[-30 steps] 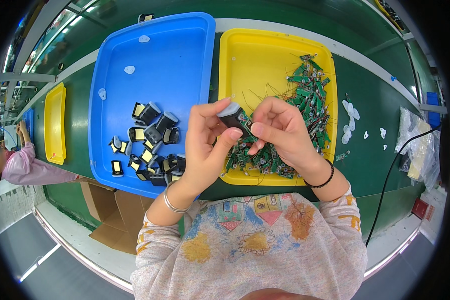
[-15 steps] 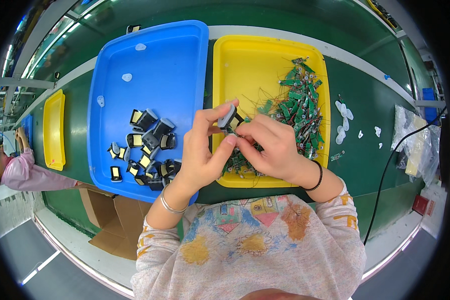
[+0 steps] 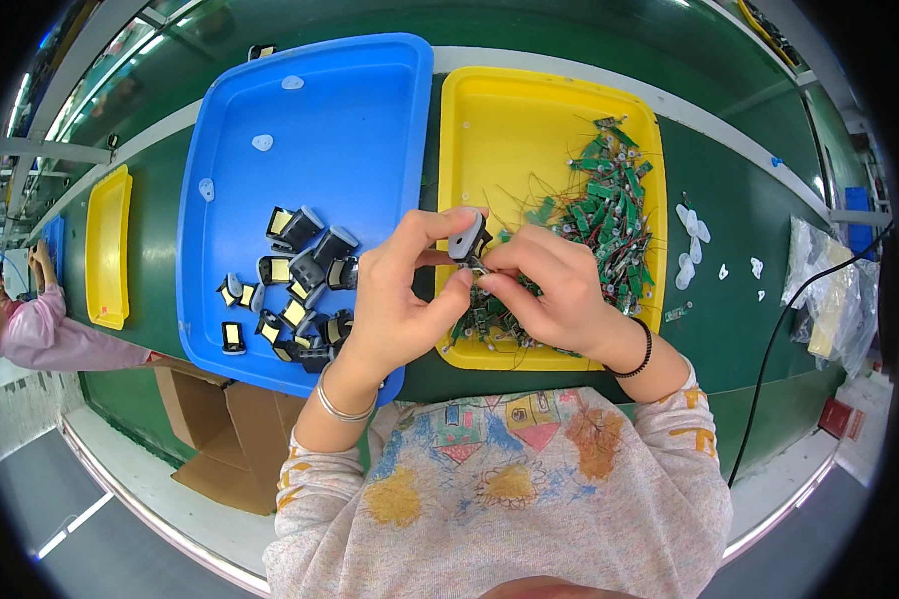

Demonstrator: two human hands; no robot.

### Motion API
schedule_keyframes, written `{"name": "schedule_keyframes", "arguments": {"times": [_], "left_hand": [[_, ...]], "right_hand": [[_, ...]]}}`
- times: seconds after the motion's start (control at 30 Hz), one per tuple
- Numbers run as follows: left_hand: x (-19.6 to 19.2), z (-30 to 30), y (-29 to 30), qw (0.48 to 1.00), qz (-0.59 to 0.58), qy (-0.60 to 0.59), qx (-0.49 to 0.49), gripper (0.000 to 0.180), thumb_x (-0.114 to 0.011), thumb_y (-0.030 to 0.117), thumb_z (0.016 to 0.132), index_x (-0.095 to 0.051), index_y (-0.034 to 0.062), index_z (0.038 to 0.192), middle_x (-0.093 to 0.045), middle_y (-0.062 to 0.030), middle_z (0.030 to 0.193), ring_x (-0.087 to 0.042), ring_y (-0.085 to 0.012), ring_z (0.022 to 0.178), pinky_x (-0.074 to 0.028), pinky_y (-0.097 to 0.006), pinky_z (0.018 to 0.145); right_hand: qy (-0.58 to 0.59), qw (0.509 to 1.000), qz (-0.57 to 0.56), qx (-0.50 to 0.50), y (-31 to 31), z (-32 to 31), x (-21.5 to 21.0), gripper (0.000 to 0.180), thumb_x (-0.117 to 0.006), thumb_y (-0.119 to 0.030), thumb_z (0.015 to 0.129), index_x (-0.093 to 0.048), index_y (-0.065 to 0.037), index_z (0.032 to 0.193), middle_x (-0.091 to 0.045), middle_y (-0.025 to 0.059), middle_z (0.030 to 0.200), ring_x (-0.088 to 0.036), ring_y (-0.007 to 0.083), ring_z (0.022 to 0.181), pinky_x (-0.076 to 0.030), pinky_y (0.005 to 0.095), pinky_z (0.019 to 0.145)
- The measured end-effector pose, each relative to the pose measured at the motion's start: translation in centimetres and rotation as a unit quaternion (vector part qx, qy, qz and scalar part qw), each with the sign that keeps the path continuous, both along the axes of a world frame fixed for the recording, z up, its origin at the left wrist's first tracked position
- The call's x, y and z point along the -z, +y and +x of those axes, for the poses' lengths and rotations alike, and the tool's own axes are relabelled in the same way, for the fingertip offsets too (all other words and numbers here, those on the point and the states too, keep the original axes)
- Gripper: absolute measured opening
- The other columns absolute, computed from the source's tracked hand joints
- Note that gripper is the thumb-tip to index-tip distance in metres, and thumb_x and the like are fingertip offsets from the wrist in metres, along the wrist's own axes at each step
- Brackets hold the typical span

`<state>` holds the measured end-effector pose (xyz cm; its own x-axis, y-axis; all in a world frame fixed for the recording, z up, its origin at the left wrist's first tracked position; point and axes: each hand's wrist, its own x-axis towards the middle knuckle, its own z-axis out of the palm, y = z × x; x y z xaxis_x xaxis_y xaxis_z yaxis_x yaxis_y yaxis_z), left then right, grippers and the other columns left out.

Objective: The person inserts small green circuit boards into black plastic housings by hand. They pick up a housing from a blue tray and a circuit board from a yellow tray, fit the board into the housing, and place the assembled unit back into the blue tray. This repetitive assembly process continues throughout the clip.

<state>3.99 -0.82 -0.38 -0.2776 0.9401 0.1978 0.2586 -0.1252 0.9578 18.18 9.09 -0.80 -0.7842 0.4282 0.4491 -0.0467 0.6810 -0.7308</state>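
Between thumb and fingers of my left hand is a small black-and-grey plastic housing, its grey face with a small hole turned up. My right hand is closed in a pinch at the housing's lower end; what its fingertips grip there is too small and hidden to name. Both hands are over the near left part of a yellow tray. Small green circuit boards with thin wires are heaped along that tray's right side. Similar housings, several with pale yellow pads, lie in the blue tray at the left.
Translucent plastic pieces lie right of the yellow tray, near clear plastic bags and a black cable. A smaller yellow tray stands far left. Below the bench edge is an open cardboard box. A person in pink sits further left.
The housing has tilted in my left hand, so its grey face shows more. My right fingertips remain pinched at its lower end. The whole view has shifted slightly.
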Motion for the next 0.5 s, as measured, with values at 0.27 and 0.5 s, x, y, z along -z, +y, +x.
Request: {"name": "schedule_keyframes", "arguments": {"times": [0.27, 0.5], "left_hand": [[0.3, -1.1, -0.1, 0.996, 0.017, -0.075, 0.049, 0.036, -0.055, -0.002, 0.073, -0.045, -0.0013, 0.107, -0.052, -0.0191, 0.116, -0.054, -0.0219, 0.103, -0.045, -0.033, 0.086], [-0.2, 0.1, 0.2, 0.968, -0.010, -0.241, 0.068, 0.046, -0.065, 0.001, 0.072, -0.043, -0.0005, 0.113, -0.049, -0.0178, 0.120, -0.050, -0.0234, 0.108, -0.041, -0.034, 0.091]], "right_hand": [[-0.005, 0.990, -0.140, -0.033, 0.3, 0.3, -0.4, 0.009, -0.064, -0.004, 0.074, -0.056, -0.002, 0.078, -0.053, 0.0073, 0.068, -0.055, 0.0157, 0.056, -0.043, 0.0250, 0.050], [-0.027, 0.985, -0.158, -0.069, 0.4, 0.2, -0.7, 0.008, -0.063, -0.004, 0.074, -0.057, -0.001, 0.079, -0.059, 0.0100, 0.081, -0.060, 0.0170, 0.065, -0.046, 0.0251, 0.055]]}}
